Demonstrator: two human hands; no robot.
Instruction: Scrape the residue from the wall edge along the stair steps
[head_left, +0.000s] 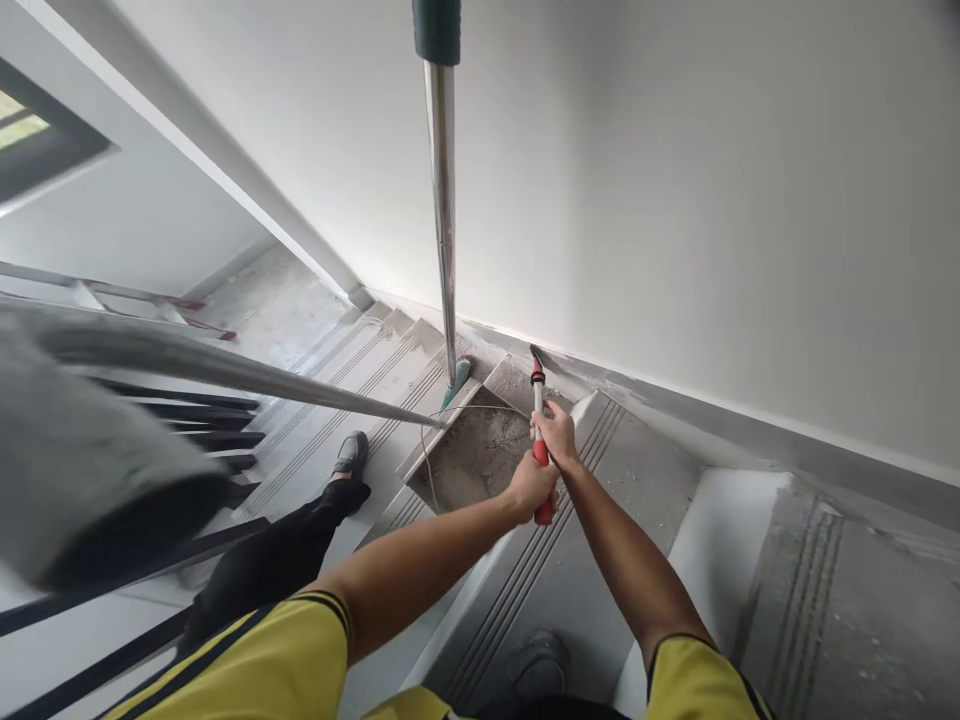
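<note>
Both my hands are closed around a long scraper (539, 395) with a red grip, a silver shaft and a black collar. My left hand (531, 488) wraps the red grip, while my right hand (555, 432) holds the shaft farther forward. The scraper's dark tip is at the grey skirting (592, 372) along the wall; whether it touches is too small to tell. Just left of my hands, a dustpan (403, 470) holding grey dust and debris sits on the stairs. Beyond it, a broom (443, 200) with a silver pole and green head stands upright.
Dusty grooved stairs (637, 470) run down to the left toward a landing (274, 300). A metal pole (300, 380) slants from the dustpan to a blurred grey shape at left. Dark railing bars (202, 415) and a ladder (127, 300) lie beyond. My shoe (351, 455) rests on a lower step.
</note>
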